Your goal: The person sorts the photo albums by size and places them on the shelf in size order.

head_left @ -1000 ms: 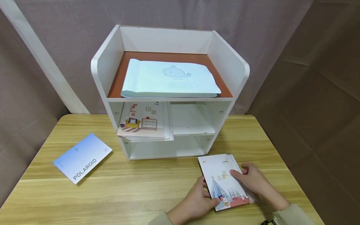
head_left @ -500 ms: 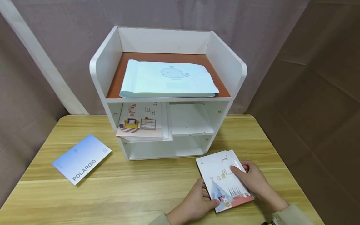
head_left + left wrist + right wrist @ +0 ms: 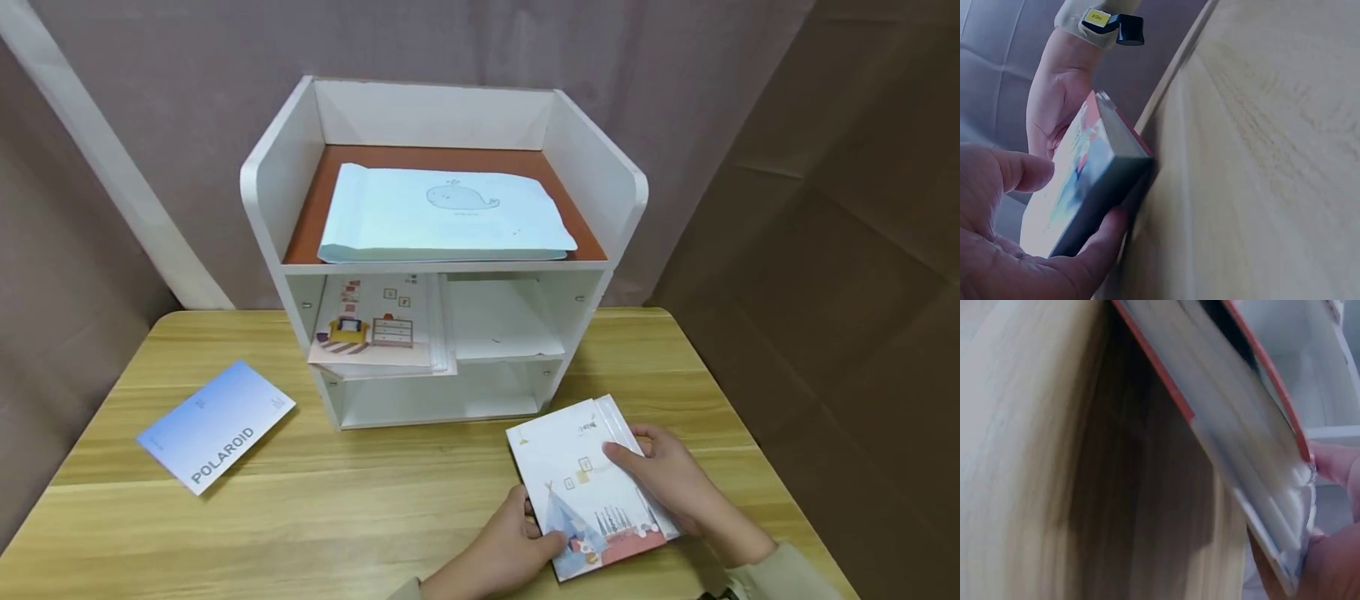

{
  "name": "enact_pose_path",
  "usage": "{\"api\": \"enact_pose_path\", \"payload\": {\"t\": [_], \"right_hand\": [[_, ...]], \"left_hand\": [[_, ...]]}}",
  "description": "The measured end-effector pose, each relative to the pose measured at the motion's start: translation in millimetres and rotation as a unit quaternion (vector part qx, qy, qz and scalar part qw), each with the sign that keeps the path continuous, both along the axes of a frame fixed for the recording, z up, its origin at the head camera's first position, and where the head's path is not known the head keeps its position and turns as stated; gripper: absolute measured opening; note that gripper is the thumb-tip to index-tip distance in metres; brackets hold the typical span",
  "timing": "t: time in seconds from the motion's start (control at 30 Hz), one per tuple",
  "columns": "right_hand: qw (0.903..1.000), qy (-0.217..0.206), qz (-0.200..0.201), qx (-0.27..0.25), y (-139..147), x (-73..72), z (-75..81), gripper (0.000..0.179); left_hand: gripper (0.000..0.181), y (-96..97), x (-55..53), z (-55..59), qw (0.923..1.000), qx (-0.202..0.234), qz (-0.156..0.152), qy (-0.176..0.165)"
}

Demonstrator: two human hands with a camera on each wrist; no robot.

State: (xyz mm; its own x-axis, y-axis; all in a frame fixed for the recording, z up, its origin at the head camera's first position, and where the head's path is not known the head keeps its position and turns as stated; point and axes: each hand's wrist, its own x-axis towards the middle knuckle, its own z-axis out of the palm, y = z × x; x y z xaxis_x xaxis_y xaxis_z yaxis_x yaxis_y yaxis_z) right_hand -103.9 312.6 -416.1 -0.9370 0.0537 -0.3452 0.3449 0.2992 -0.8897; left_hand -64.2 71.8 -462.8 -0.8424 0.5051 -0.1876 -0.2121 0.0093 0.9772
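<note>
A hardcover book (image 3: 585, 492) with a white cover, a blue tent drawing and a red strip is held over the front right of the table, tilted in both wrist views. My left hand (image 3: 504, 546) grips its lower left edge, thumb on the cover and fingers around the dark spine side (image 3: 1100, 194). At the right edge, my right hand (image 3: 671, 479) pinches a paler strip (image 3: 621, 429), thumb on top. The right wrist view shows the page block (image 3: 1229, 394) between red-edged covers, with a dark gap under one cover.
A white shelf unit (image 3: 600, 179) stands at the back of the wooden table (image 3: 337, 517). On top lies a pale blue whale packet (image 3: 442, 217); illustrated booklets (image 3: 382, 325) jut from its middle shelf. A blue-and-white POLAROID card (image 3: 217, 425) lies at left.
Both hands have shifted slightly left with the book, which has turned a little counterclockwise. The pale strip at its right edge narrowed, then showed wider again. The head view has shifted slightly.
</note>
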Motion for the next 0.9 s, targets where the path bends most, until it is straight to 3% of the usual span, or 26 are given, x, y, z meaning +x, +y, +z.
{"api": "enact_pose_path", "payload": {"t": [0.2, 0.37, 0.53, 0.67, 0.8, 0.9], "right_hand": [[0.9982, 0.054, 0.025, 0.005, -9.3, -0.1, 12.5, 0.059], [0.9898, 0.133, 0.049, -0.015, -19.6, 1.1, 25.1, 0.049], [0.9819, 0.181, 0.051, -0.027, -31.7, 2.1, 36.3, 0.042], [0.9769, 0.204, 0.043, -0.048, -41.4, 0.2, 45.2, 0.040], [0.9672, 0.232, 0.052, -0.090, -50.7, -2.7, 51.3, 0.037], [0.9616, 0.243, 0.065, -0.109, -57.7, -4.7, 53.4, 0.036]], "left_hand": [[0.046, -8.6, -1.4, 3.4, 0.9997, 0.022, 0.011, 0.006], [0.048, -12.1, -3.3, 3.6, 0.9947, 0.093, 0.036, 0.026], [0.051, -13.4, -3.5, 1.8, 0.9843, 0.154, 0.029, 0.083], [0.050, -15.8, -3.1, 4.7, 0.9798, 0.153, 0.043, 0.121], [0.047, -20.9, -4.1, 9.6, 0.9776, 0.139, 0.074, 0.140], [0.043, -25.4, -5.7, 11.8, 0.9709, 0.131, 0.103, 0.172]]}}
